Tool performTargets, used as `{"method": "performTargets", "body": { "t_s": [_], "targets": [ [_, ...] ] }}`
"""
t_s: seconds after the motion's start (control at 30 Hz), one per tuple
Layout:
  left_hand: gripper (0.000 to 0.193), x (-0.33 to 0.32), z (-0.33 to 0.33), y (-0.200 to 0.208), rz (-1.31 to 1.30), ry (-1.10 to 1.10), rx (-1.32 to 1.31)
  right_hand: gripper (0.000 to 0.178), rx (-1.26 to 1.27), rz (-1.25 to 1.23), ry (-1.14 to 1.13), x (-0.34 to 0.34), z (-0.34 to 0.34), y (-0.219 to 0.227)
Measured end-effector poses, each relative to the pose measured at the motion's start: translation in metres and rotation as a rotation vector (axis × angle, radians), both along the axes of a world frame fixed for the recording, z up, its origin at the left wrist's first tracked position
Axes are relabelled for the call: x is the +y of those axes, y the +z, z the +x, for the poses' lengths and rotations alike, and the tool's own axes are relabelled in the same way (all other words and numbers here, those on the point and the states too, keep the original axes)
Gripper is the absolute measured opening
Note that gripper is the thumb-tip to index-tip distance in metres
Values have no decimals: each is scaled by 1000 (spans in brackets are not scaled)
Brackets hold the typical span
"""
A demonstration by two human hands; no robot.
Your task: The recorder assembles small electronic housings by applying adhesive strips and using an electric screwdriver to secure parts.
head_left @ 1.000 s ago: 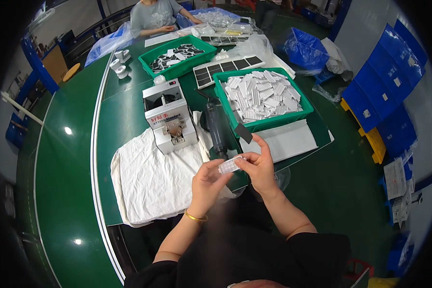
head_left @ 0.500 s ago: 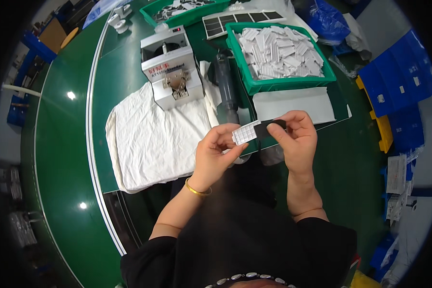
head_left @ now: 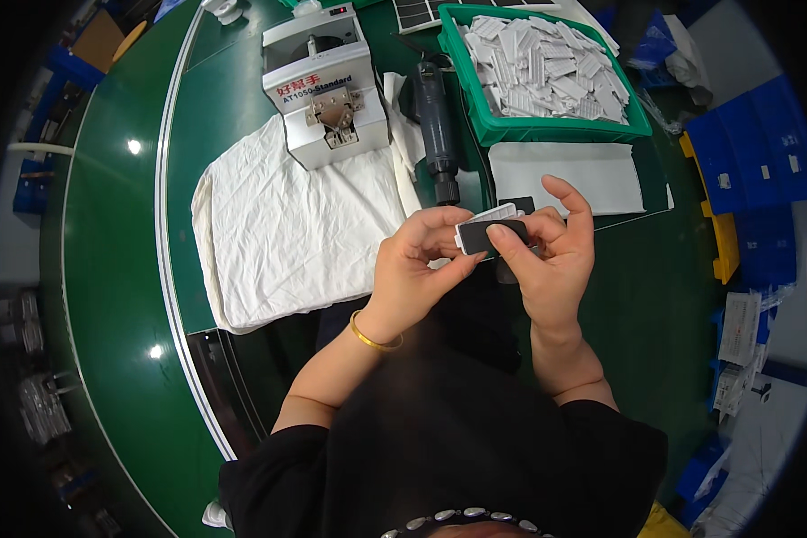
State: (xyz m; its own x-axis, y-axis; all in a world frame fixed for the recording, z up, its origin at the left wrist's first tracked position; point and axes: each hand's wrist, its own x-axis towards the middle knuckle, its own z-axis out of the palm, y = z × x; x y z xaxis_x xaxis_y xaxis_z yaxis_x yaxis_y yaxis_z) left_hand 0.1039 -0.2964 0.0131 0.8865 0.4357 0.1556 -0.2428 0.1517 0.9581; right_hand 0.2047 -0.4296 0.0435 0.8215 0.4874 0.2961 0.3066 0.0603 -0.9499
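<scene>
My left hand [head_left: 412, 269] pinches one end of a small white plastic piece [head_left: 504, 212] with a ribbed grid face. A flat black rectangular piece [head_left: 477, 238] lies along the near side of it, held under my right thumb. The right hand [head_left: 554, 260] closes its thumb and fingers on this black piece, with the index finger lifted away. Just behind my right fingers shows a second dark patch [head_left: 516, 203]; what it belongs to is partly hidden. Both hands are above the table's front edge, and I cannot tell whether the two pieces are fixed together.
A green bin [head_left: 475, 117] heaped with white plastic pieces [head_left: 547, 67] stands at the back right, behind a white sheet [head_left: 565, 175]. A dark electric screwdriver [head_left: 436, 125] lies left of it. Further left, a white screw feeder [head_left: 327, 99] stands on a white cloth [head_left: 287, 242].
The black piece has moved left over the white piece, which is now tilted and mostly covered. My right index finger has lifted. The view has shifted, so the table appears higher.
</scene>
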Motion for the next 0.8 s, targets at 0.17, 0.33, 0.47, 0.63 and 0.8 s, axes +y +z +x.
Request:
{"method": "performTargets", "body": {
  "t_s": [0.17, 0.33, 0.47, 0.63, 0.8],
  "targets": [
    [43, 0, 0, 2, -4, -1, 46, 51, 23, 30, -14, 2, -3, 6],
    [44, -1, 1, 3, -14, -1, 36, 62, 65, -23, -22, 2, -1, 4],
    [44, 0, 1, 3, 21, 5, 35, 62, 59, -5, -17, 3, 0, 2],
    [41, -2, 0, 5, -51, -10, 13, 59, -98, 14, 1, 4, -1, -4],
    [29, 0, -1, -2, -70, 68, 39, 45, -211, -102, -7, 1, -1, -5]
  ]
}}
